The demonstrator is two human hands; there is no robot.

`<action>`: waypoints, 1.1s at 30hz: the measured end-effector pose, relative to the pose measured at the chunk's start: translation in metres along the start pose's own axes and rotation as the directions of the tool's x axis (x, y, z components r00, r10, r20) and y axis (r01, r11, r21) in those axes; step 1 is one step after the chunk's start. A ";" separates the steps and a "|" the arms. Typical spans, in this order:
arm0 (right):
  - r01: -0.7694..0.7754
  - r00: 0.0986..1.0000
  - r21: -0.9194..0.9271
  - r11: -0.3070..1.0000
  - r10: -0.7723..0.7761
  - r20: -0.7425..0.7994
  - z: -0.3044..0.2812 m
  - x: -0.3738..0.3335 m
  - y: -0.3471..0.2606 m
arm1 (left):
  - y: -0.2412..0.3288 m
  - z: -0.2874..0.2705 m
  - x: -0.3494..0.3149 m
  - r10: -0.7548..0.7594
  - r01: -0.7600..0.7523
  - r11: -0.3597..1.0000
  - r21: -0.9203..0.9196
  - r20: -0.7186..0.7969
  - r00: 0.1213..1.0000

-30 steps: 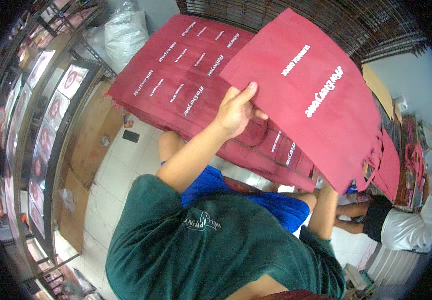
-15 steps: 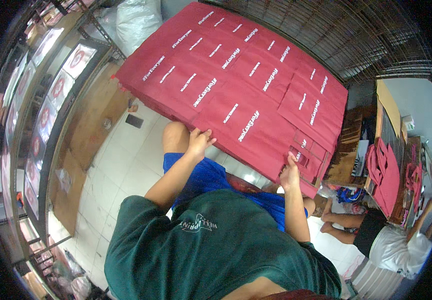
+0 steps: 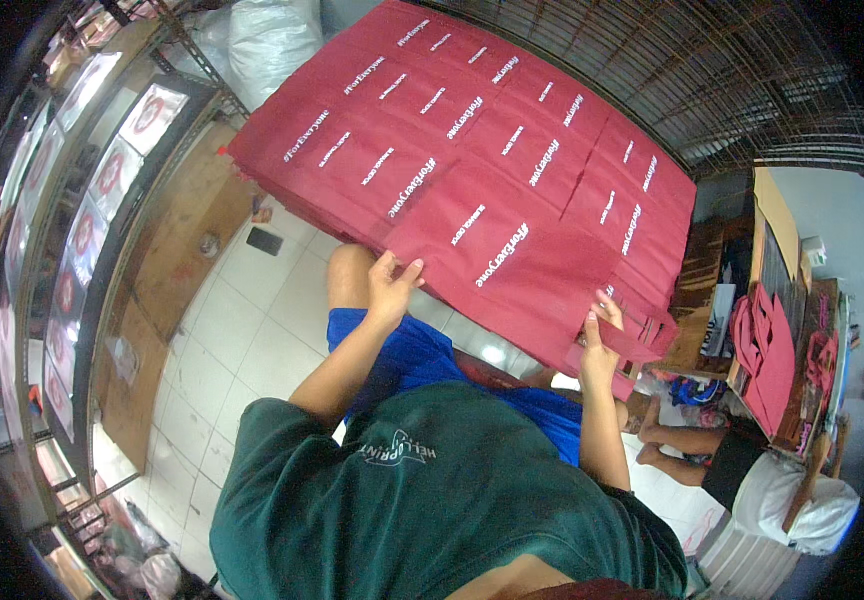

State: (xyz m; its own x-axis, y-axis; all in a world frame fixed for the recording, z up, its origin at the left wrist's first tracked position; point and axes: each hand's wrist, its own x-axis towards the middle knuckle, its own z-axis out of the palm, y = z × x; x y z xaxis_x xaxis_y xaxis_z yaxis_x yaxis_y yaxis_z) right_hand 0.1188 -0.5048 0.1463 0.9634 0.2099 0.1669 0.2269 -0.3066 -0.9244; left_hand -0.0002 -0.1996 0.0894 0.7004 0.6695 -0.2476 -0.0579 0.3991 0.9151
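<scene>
Head view: left fingers (image 3: pixel 414 269) and right fingers (image 3: pixel 593 325) pinch a flat, white-printed crimson bag (image 3: pixel 522 272), faintly rippled.

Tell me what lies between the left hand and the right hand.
In the head view, a red tote bag with white print lies between the left hand and the right hand, its near edge running from one toward the other.

Both forearms (image 3: pixel 344 368) reach forward — fingers (image 3: pixel 414 272) curled
</scene>
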 end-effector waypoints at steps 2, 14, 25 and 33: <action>-0.045 0.999 0.036 0.998 0.045 -0.021 -0.002 0.001 -0.001 | 0.000 -0.002 -0.001 -0.002 0.002 1.000 -0.018 -0.023 1.000; -0.686 0.669 0.586 0.431 0.689 0.277 -0.028 0.019 0.047 | -0.033 0.003 0.021 -0.073 0.069 0.997 -0.028 -0.198 0.978; -0.449 0.841 0.600 0.662 0.540 0.035 -0.042 0.024 0.055 | -0.034 0.004 0.020 -0.020 0.024 1.000 0.008 -0.278 0.960; -0.422 0.826 0.598 0.681 0.561 -0.056 -0.034 0.013 0.071 | -0.033 0.004 0.020 0.043 -0.009 0.992 0.130 -0.268 0.962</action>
State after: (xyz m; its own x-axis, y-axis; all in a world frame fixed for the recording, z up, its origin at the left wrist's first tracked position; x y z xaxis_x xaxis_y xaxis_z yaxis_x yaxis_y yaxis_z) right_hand 0.1526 -0.5556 0.0949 0.9312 -0.0506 -0.3611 -0.3371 0.2577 -0.9055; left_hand 0.0183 -0.2013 0.0556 0.4810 0.8294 -0.2839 0.0289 0.3087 0.9507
